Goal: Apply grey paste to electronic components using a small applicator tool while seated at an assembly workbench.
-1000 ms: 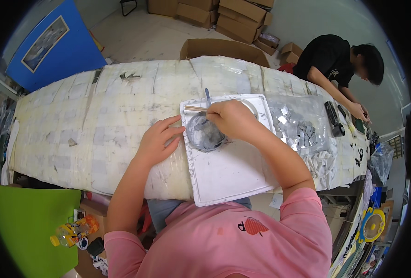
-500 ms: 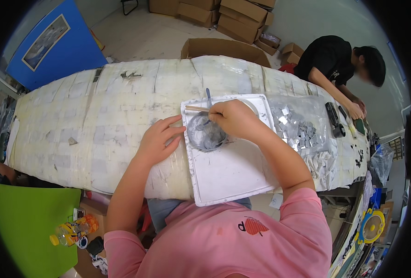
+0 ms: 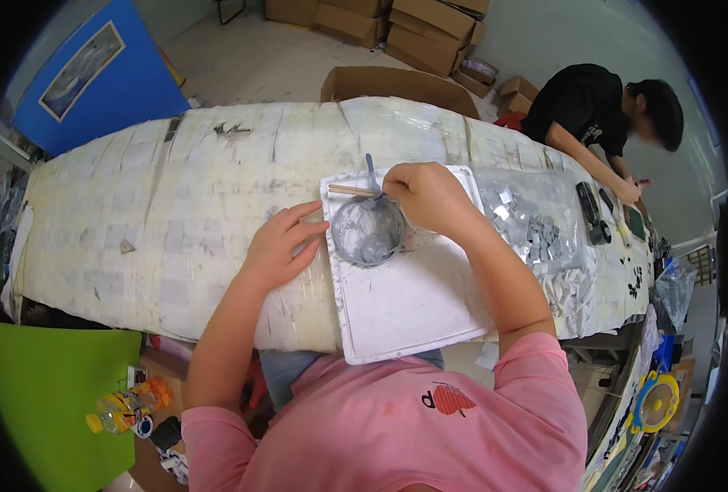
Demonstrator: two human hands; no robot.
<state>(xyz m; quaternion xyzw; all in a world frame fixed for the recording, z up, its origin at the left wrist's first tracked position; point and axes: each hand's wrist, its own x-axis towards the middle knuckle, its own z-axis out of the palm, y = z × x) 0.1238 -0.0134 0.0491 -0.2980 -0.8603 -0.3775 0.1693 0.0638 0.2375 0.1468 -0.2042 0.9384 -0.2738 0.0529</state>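
Observation:
A round bowl (image 3: 367, 232), smeared inside with grey paste, stands on the left part of a white tray (image 3: 413, 312). My right hand (image 3: 428, 197) is over the bowl's far right rim, fingers pinched; what they hold is mostly hidden. Two thin wooden sticks (image 3: 352, 190) lie across the far side of the bowl, their right ends close to my fingertips. A blue-grey handle (image 3: 370, 164) sticks out past the tray's far edge. With fingers spread, my left hand (image 3: 282, 246) rests on the table, fingertips at the tray's left edge.
Right of the tray, a clear plastic bag (image 3: 536, 221) holds small grey square pieces. Black tools (image 3: 593, 213) lie beyond it. A co-worker (image 3: 585, 115) leans over the table's far right end. Plastic-wrapped padding covers the table (image 3: 175, 221); cardboard boxes (image 3: 429, 37) stand behind.
My right hand has moved from above the bowl to the far right, uncovering more of the grey paste. My left hand stays put. The co-worker's hands have shifted slightly.

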